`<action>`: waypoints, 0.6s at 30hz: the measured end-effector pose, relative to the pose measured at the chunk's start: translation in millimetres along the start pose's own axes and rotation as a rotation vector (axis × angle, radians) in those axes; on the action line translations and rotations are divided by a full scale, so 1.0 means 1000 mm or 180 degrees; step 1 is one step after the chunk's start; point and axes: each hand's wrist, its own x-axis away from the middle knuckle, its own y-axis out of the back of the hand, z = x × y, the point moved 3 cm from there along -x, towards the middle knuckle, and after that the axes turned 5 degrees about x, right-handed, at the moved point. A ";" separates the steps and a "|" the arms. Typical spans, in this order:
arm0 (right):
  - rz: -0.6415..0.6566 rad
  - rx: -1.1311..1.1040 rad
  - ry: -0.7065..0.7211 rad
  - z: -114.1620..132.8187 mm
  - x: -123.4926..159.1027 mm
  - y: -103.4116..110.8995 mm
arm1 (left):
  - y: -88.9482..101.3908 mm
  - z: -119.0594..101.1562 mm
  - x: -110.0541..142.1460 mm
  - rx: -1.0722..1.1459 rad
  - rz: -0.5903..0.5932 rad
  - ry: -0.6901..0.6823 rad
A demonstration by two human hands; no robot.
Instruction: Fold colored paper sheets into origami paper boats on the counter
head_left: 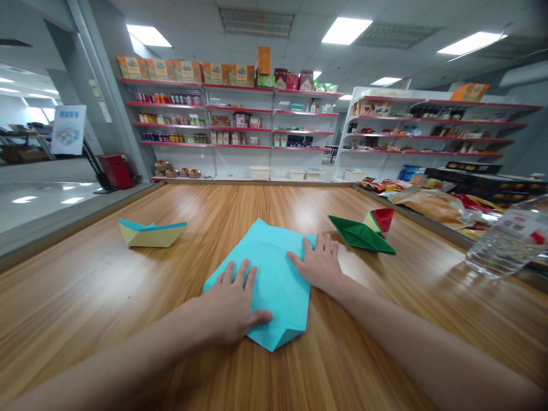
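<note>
A light blue sheet of paper (274, 274) lies in the middle of the wooden table, creased, with a corner lifted at its near edge. My left hand (233, 305) rests flat on the sheet's left side, fingers spread. On its upper right edge lies my right hand (321, 261), palm down with the fingers apart. To the left stands a folded paper boat (152, 235), cream outside and blue along the top. A green paper boat (362, 234) sits to the right, beside a red, green and cream folded paper piece (380, 220).
A clear plastic bottle (509, 237) is near the right edge of the wooden table (107, 319). Snack bags (432, 206) and dark boxes (479, 182) are heaped beyond that edge. Stocked shelves (240, 128) line the back, and a red box (115, 171) stands on the floor at left.
</note>
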 end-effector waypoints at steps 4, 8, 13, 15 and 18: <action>-0.0063 -0.0198 0.1002 0.022 0.018 0.018 | -0.007 0.030 -0.022 0.0094 -0.0085 0.0474; 0.0931 -0.0561 0.1960 0.041 0.036 0.020 | -0.007 0.050 -0.034 0.0082 -0.0250 0.0441; 0.1201 -0.0530 0.2027 0.043 0.038 0.019 | -0.007 0.060 -0.036 0.0111 -0.0326 0.0312; 0.1234 -0.0520 0.2006 0.042 0.037 0.019 | -0.009 0.060 -0.038 0.0150 -0.0423 0.0397; 0.1254 -0.0510 0.1877 0.039 0.035 0.018 | -0.012 0.068 -0.043 0.0189 -0.0648 0.0788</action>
